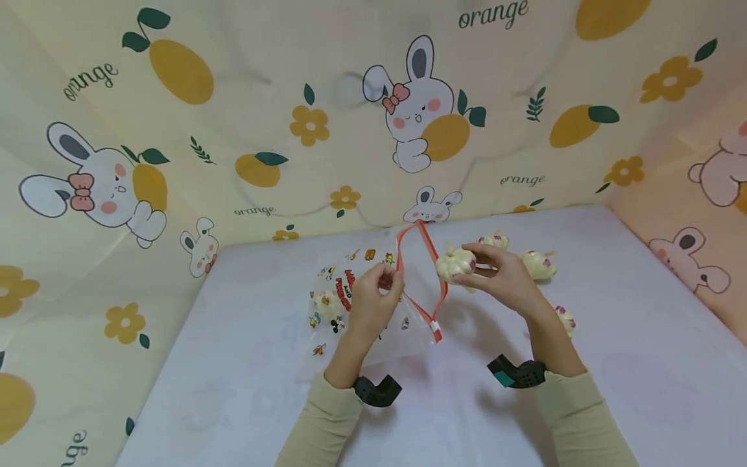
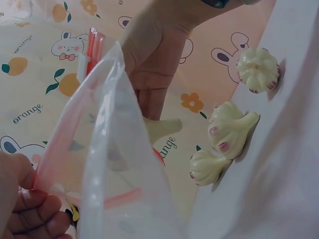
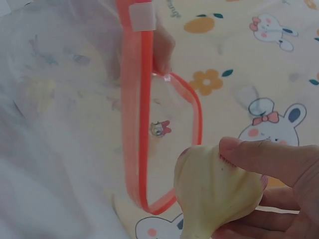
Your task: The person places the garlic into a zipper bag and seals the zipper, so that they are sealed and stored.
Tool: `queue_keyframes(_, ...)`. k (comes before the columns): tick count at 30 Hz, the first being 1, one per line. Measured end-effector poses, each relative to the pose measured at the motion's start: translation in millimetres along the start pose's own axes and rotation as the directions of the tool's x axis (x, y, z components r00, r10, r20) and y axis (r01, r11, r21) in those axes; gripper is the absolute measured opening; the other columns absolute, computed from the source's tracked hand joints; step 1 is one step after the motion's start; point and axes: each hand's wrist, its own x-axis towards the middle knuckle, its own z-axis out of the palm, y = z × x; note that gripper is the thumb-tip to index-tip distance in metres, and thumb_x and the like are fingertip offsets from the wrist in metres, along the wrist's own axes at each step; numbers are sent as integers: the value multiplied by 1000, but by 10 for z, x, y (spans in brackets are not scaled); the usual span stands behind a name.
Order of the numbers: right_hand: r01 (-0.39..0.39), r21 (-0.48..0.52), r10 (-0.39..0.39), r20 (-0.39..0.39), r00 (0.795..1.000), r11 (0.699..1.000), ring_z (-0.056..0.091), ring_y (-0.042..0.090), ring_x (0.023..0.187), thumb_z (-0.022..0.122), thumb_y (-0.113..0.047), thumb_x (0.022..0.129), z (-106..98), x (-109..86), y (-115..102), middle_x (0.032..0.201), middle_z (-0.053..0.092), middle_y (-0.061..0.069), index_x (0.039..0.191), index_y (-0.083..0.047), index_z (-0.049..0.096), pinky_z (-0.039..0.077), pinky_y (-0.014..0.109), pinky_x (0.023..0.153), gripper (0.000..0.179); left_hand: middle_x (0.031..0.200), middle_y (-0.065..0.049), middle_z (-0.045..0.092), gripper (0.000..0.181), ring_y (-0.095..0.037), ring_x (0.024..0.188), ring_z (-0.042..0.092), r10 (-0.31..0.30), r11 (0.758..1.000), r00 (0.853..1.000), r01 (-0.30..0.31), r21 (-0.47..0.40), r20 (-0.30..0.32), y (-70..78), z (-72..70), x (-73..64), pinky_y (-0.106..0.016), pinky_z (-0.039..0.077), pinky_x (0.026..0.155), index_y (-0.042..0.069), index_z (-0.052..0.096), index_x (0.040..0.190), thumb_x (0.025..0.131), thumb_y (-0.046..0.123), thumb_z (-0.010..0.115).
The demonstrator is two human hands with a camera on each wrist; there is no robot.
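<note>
My left hand pinches the rim of a clear zip bag with a red zip edge and printed cartoon figures. The bag's mouth gapes toward the right, its white slider showing in the right wrist view. One garlic bulb shows through the bag's clear wall. A second garlic bulb, pale with purple marks, is held between thumb and fingers of my right hand. It is just right of the bag's open mouth. In the left wrist view the bag partly hides this bulb.
Beyond and beside my right hand lie more garlic bulbs: one at the back, one to the right, and one partly behind the wrist. A printed cloth with rabbits and oranges rises behind the white table.
</note>
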Motion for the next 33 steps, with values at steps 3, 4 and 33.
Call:
queue_keyframes(3, 24, -1, -24, -6, 1000, 1000, 55, 20, 101, 73, -25, 77, 18, 24, -10, 121, 55, 15, 129, -5, 50, 51, 36, 91, 60, 68, -10, 65, 13, -16, 62, 61, 6, 1000, 1000, -6, -4, -7, -8, -7, 20, -18, 50, 60, 3, 60, 76, 86, 10, 56)
queue_keyframes(4, 32, 1, -32, -6, 999, 999, 55, 18, 99, 73, -25, 77, 25, 33, -14, 120, 55, 15, 129, -5, 51, 51, 36, 91, 60, 68, -11, 65, 13, -16, 62, 61, 8, 1000, 1000, -8, -7, -8, -11, -10, 27, -18, 50, 60, 3, 60, 76, 86, 10, 56)
queue_keyframes(33, 98, 6, -98, 40, 994, 995, 61, 35, 110, 74, -27, 75, 291, 13, -30, 128, 57, 18, 129, -3, 50, 51, 44, 90, 63, 66, -9, 65, 12, -14, 62, 60, 20, 1000, 1000, -20, 17, -8, 28, -10, -30, -22, 52, 59, 4, 61, 76, 86, 10, 57)
